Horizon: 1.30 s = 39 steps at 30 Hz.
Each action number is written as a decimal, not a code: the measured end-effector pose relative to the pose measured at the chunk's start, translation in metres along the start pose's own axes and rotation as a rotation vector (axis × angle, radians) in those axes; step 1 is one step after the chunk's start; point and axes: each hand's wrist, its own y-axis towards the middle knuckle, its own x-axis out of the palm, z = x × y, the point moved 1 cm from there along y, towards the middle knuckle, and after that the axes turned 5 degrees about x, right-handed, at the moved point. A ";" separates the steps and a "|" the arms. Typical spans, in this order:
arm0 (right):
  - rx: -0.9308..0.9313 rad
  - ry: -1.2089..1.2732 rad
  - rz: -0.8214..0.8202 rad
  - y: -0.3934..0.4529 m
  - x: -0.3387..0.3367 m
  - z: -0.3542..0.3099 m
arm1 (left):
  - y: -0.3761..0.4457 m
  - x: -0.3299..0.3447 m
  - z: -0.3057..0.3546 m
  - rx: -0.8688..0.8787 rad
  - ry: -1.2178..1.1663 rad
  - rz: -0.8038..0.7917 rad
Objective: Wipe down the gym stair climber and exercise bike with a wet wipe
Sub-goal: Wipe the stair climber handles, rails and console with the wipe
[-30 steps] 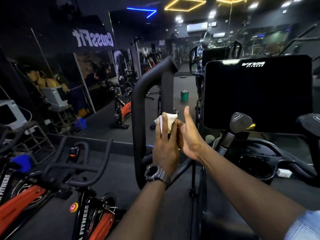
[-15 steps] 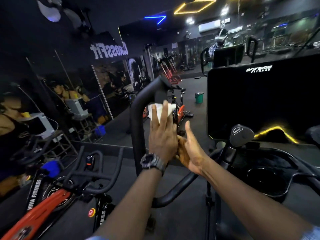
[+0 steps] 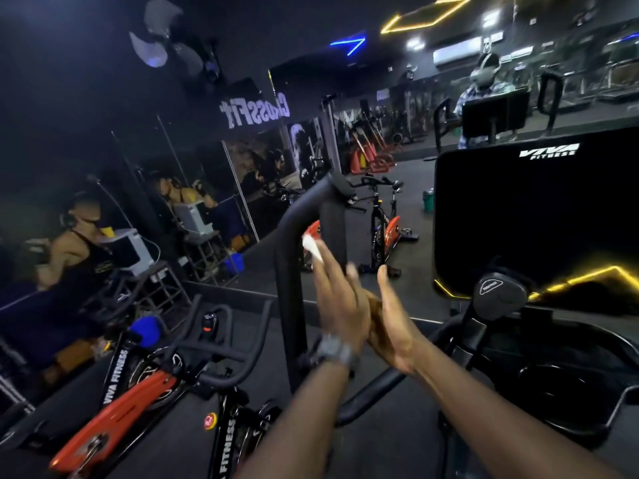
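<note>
We now have the wet wipe [image 3: 312, 247] higher on the stair climber's black handrail [image 3: 332, 229] than it was a second ago, when it sat in front of the bar between our two hands. Our left hand [image 3: 340, 299] lies flat with straight fingers, pressing the wipe against the upright part of the rail; only a white corner shows past the fingertips, and the hand is blurred. Our right hand [image 3: 389, 323] is also open, thumb up, its palm touching the heel of the left hand, gripping nothing. We judge that the upward stroke along this rail is under way, with its curved top left to do. The console screen [image 3: 518, 216] stands just to the right. The red exercise bike [image 3: 145, 392] at lower left looks untouched by us for now.
</note>
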 end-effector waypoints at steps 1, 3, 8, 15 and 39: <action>-0.014 -0.024 0.009 0.000 0.002 -0.004 | 0.022 -0.001 0.012 -0.063 -0.048 0.049; -0.029 -0.094 0.037 0.001 0.006 -0.012 | 0.046 -0.006 0.029 -0.164 -0.151 0.118; -0.009 -0.152 0.057 0.001 0.007 -0.012 | 0.008 -0.014 -0.007 -0.438 -0.387 0.009; 0.090 -0.167 0.067 0.008 -0.006 0.007 | 0.057 -0.028 0.001 -0.580 -0.864 -0.254; -0.071 -0.160 0.131 0.023 0.002 -0.011 | 0.001 -0.078 -0.075 0.590 0.438 -0.394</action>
